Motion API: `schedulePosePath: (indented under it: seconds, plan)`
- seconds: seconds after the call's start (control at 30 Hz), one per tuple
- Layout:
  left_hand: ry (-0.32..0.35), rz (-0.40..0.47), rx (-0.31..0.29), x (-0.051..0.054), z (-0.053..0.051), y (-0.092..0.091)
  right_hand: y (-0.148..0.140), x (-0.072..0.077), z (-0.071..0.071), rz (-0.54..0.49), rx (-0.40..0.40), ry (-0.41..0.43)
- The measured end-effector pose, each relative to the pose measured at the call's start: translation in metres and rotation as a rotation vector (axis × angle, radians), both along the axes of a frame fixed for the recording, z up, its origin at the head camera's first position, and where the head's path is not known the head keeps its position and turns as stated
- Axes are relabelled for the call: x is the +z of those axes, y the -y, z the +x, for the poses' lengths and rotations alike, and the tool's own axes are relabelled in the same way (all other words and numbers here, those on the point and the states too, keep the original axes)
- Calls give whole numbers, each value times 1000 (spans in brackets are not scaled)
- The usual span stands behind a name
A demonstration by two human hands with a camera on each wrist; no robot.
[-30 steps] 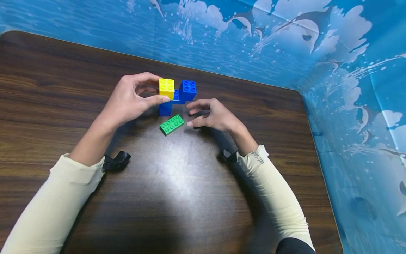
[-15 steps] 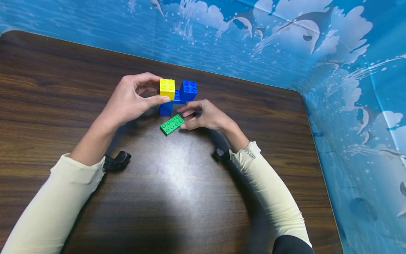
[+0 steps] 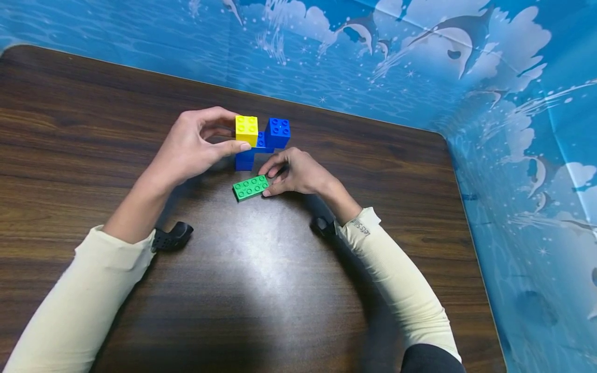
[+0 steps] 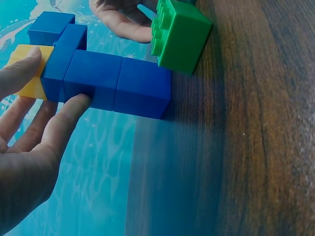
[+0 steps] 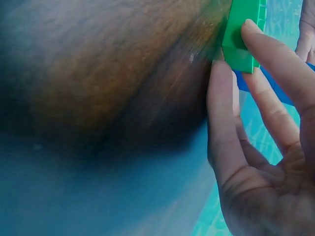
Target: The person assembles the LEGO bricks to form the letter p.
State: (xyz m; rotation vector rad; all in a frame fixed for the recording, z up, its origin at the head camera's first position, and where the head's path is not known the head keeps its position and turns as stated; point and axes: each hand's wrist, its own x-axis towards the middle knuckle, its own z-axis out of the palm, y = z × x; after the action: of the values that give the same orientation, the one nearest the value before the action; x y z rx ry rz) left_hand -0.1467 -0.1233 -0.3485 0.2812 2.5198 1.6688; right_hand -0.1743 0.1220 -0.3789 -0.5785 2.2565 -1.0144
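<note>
My left hand [image 3: 188, 142] grips a yellow toy brick [image 3: 246, 129] at the top of a small blue brick structure, its thumb on the near side. In the left wrist view one finger also touches the upper brick of the blue column [image 4: 118, 83]. A long blue brick [image 4: 64, 61] crosses the column, bearing the yellow brick at one end and a blue brick [image 3: 278, 132] at the other. My right hand [image 3: 300, 173] pinches the right end of a green eight-stud brick [image 3: 250, 188], just in front of the structure. Whether the green brick touches the table is unclear.
The dark wood-grain table [image 3: 261, 290] extends on all sides of the bricks. Behind its far edge and along the right hangs a blue sheet [image 3: 289, 62] printed with dolphins. Black straps with cameras [image 3: 172, 237] sit at the wrists.
My right hand has come in leftward to the green brick and taken hold of its end. The brick has turned slightly and shifted a little nearer. The left hand stays on the structure.
</note>
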Motion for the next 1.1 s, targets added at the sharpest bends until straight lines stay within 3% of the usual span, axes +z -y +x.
schedulePosePath:
  seconds: [0.4,0.8,0.9,1.1]
  plan:
    - [3,-12,0,0,0,1,-17,9,8,-149,11,30]
    - [18,-18,-10,0,0,-2,-56,25,14,-281,-128,76]
    - [23,-22,-7,0,0,-2,-66,33,14,-327,-143,46]
    - [10,-28,-2,-1,2,-1,-74,58,13,-377,-136,-113]
